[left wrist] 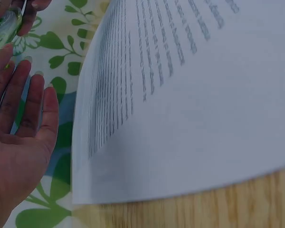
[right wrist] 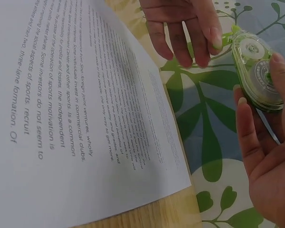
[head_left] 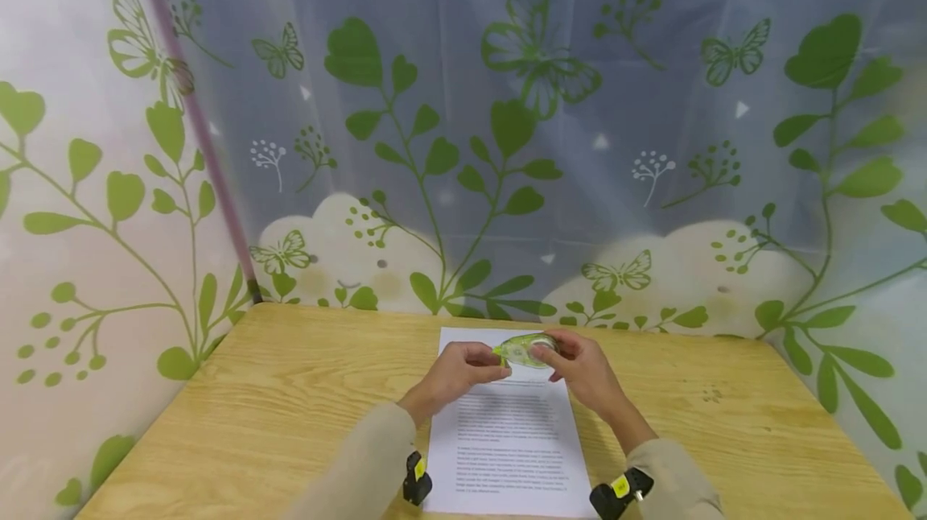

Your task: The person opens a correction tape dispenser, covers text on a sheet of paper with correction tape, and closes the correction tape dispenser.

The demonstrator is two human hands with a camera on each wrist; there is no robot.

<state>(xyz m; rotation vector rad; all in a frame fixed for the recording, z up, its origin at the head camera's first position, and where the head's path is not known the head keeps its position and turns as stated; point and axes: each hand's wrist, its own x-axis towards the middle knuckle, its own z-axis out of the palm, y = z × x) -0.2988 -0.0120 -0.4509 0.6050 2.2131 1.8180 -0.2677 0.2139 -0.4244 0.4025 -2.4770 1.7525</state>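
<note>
A correction tape dispenser [head_left: 523, 349] with a clear, green-tinted case is held up over the top of a printed sheet of paper [head_left: 507, 423]. My right hand [head_left: 583, 367] grips its wide rear end, the thumb lying on the flat side, and the round reels show through the case in the right wrist view. At the narrow green tip, my left hand [head_left: 459, 371] pinches a small green piece between thumb and index finger. The other left fingers [left wrist: 34, 102] stretch out nearly straight, apart from the dispenser.
The paper lies lengthwise on a light wooden table [head_left: 311, 391], its lines of text facing up. Behind the table hangs a curtain [head_left: 449, 142] printed with green leaves and butterflies. Black wrist cameras [head_left: 621, 494] sit on both sleeves above the paper's lower end.
</note>
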